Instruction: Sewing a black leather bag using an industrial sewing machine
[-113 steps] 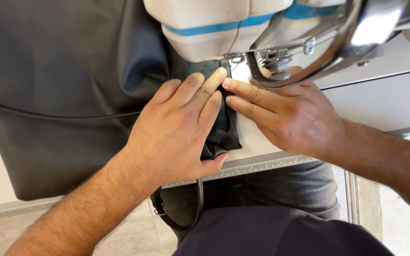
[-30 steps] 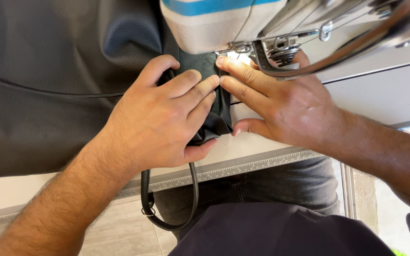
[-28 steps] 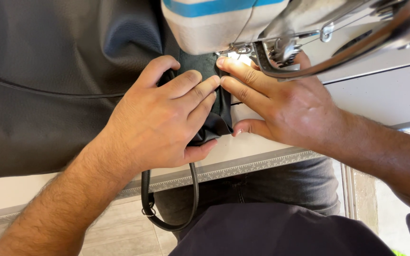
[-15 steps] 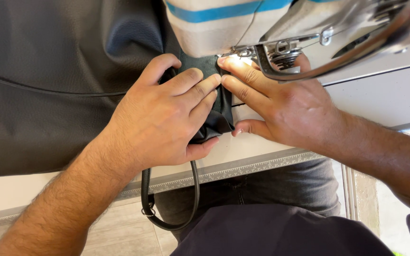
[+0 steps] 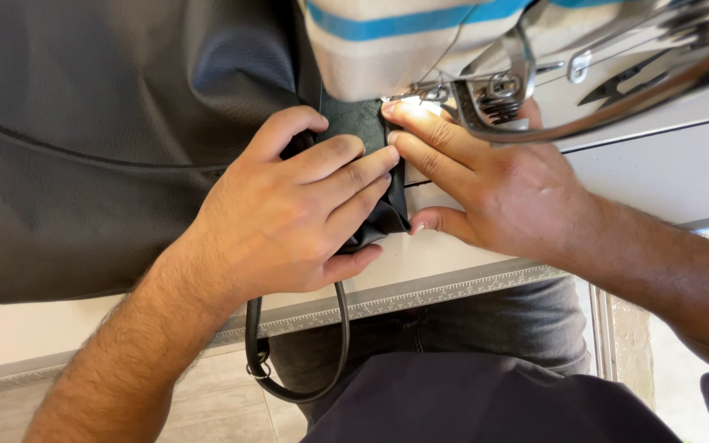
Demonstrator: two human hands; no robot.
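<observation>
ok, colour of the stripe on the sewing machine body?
Blue stripe across the cream sewing machine body; head view.

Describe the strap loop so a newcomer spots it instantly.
Start at the sewing machine, then drop to the white table edge below the left hand. The thin dark strap loop hangs off that edge, the only narrow, curved piece beside the broad dark fabric.

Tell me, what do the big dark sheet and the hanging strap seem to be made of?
Dark sheet: probably leather or faux leather, matte black with a fine pebbled grain and soft folds. Strap: apparently the same material, smooth and narrow, with a small metal ring. Real or synthetic cannot be told.
</observation>
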